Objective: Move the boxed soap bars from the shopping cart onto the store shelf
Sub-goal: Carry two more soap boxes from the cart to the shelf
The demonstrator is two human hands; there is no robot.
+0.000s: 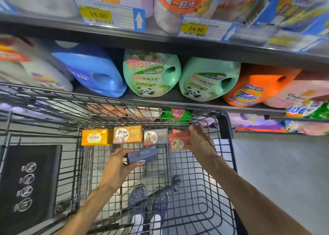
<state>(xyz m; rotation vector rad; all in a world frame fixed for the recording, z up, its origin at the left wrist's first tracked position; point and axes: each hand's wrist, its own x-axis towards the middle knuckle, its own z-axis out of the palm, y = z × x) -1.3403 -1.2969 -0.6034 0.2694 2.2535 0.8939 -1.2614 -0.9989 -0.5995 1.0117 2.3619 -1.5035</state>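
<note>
Left hand (115,165) gripped a blue box (143,156), fingers curled round its near end, thumb underneath. Right hand (202,141) gripped a red box (179,139) at its right end. Hands were apart, red box at 1 o'clock from the blue one. Both boxes were held inside the cart (226,128), near its far wall.

Three more boxes stood in a row against that wall, at 11 to 12 o'clock from the left hand: yellow box (96,137), orange box (128,134), grey box (155,137). Grey box sat just beside the red one. Total in cart: five soap boxes, two in hand.

Shelf (160,41) beyond the cart, at 12 o'clock, held jugs lying on their sides: one blue jug (92,69), two green jugs (151,73), one orange jug (256,87). Two price tags (110,15) hung on the shelf edge above them.
</note>
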